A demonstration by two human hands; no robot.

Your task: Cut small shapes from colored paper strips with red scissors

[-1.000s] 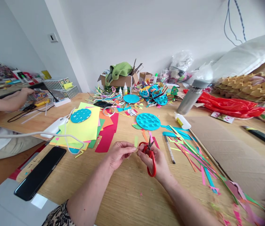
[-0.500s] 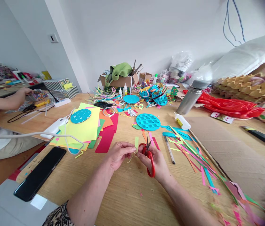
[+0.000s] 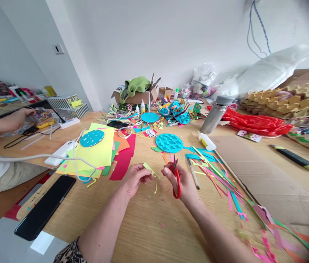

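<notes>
Between the thumb and fingers of my left hand (image 3: 138,179) is a pale green paper strip (image 3: 149,168), with a thin curled offcut dangling beneath it. My right hand (image 3: 183,182) holds red-handled scissors (image 3: 176,182), their blades pointing away from me and upward. Its thumb and finger are pinched near the strip, a small gap from it; whether they hold a tiny scrap I cannot make out. Beyond my hands lies a blue paper oval (image 3: 169,143) with a scale-like pattern. A pen (image 3: 193,173) rests right of the scissors.
Coloured paper sheets (image 3: 99,157) and a black phone (image 3: 45,207) lie to the left. Many paper strips (image 3: 225,175), a glue bottle (image 3: 207,141), a steel flask (image 3: 216,115) and cardboard (image 3: 264,171) are on the right. A co-worker's arm (image 3: 3,121) reaches in at far left.
My hands have moved apart. The green strip has gone from upright to tilted left, and the offcut now hangs below it. The scissors stay in my right hand; the view has shifted slightly.
</notes>
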